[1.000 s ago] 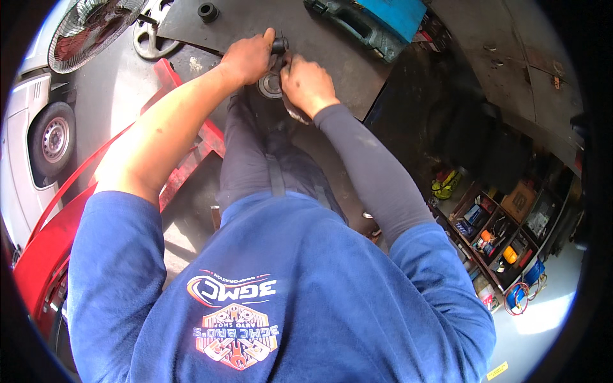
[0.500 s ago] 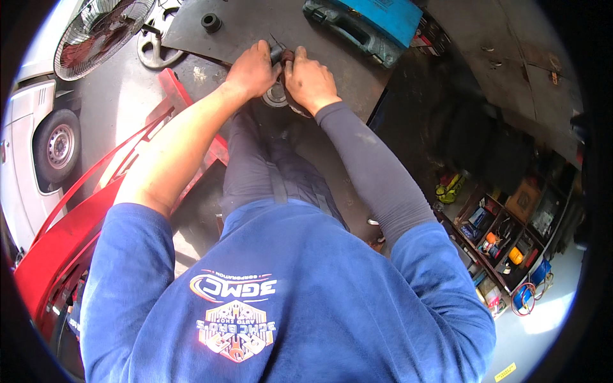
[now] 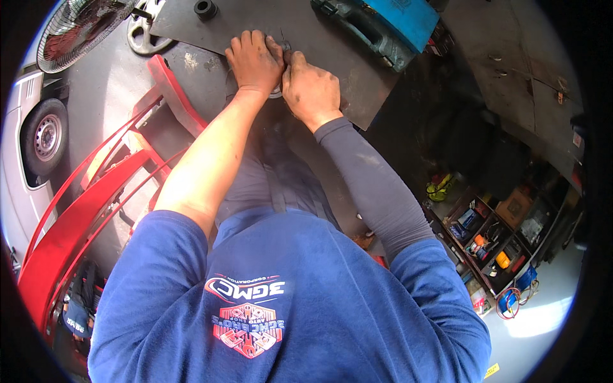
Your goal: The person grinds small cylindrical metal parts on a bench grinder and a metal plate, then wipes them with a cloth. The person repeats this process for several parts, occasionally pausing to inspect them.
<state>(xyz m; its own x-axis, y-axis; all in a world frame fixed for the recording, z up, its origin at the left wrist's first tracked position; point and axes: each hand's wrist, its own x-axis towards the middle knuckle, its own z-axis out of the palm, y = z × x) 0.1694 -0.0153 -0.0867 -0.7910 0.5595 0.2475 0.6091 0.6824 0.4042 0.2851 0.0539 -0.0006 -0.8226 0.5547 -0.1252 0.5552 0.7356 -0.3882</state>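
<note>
Small dark metal part [image 3: 281, 48], mostly hidden, lies at the near edge of the dark grey steel worktop [image 3: 332, 70], pinched between both hands. Left hand [image 3: 254, 60] and right hand [image 3: 311, 89] touch, fingers curled closed. Blue-green plastic case [image 3: 383, 25] lies beyond.

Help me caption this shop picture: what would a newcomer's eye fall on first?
First, the left hand and right hand pressed together over a small metal part on the dark workbench at top centre. Next, the red frame sweeping down the left side, and the blue case lying at the bench's far edge.
</note>
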